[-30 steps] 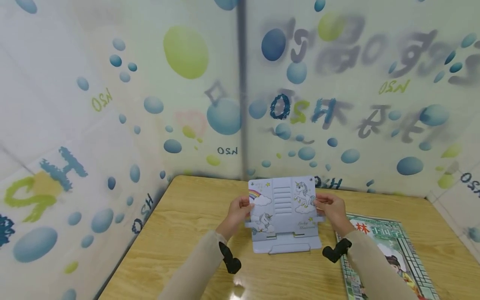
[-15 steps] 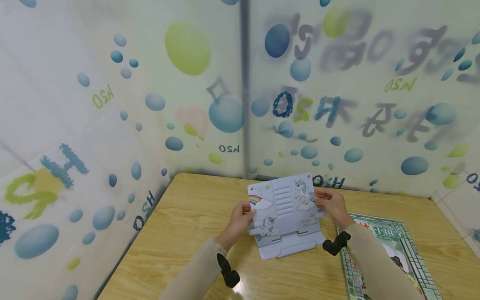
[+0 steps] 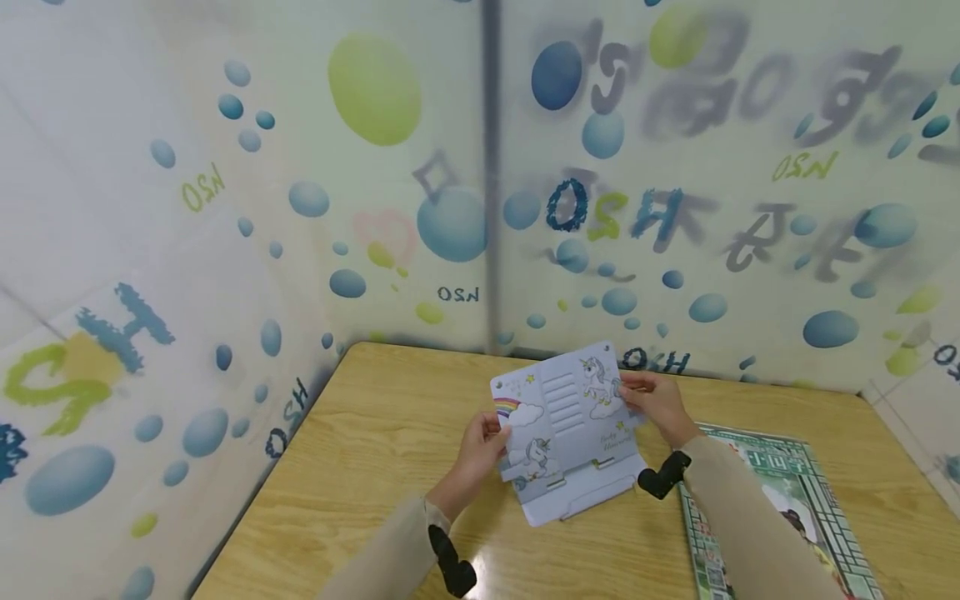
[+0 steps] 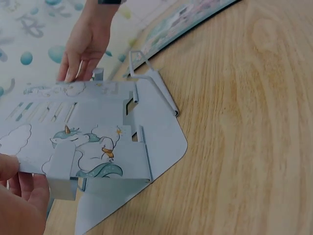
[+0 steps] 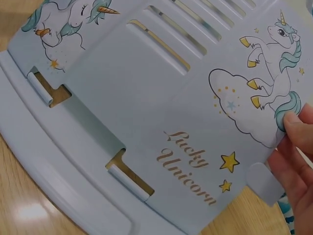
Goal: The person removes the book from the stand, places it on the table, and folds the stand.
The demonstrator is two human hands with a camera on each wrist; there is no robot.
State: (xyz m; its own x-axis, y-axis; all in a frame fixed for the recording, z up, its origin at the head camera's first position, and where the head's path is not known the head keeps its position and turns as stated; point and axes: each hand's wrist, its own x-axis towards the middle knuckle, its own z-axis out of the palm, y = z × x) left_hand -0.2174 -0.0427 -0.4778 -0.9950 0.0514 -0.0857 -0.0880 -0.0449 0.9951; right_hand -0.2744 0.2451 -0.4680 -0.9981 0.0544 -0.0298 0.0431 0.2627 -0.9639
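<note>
A pale metal book stand [image 3: 573, 450] printed with unicorns, clouds and a rainbow is tilted over the table, its left side nearer me. My left hand [image 3: 480, 454] pinches its left edge, thumb on the front and fingers behind. On the opposite edge, my right hand [image 3: 660, 404] holds it the same way; the right wrist view shows the thumb by a unicorn's tail. The back panel leans up from a base plate [image 4: 164, 139] with a wire page holder [image 4: 156, 88] at its front. Both hands' fingertips behind the panel are partly hidden.
A green-bordered picture book [image 3: 787, 492] lies flat on the wooden table [image 3: 360, 450] at the right, partly under my right forearm. Walls with bubble prints [image 3: 450, 225] rise behind and to the left of the table.
The book stand has turned counterclockwise in the head view, from nearly straight to slanted, its left side coming down towards me. Both hands keep hold of its edges throughout.
</note>
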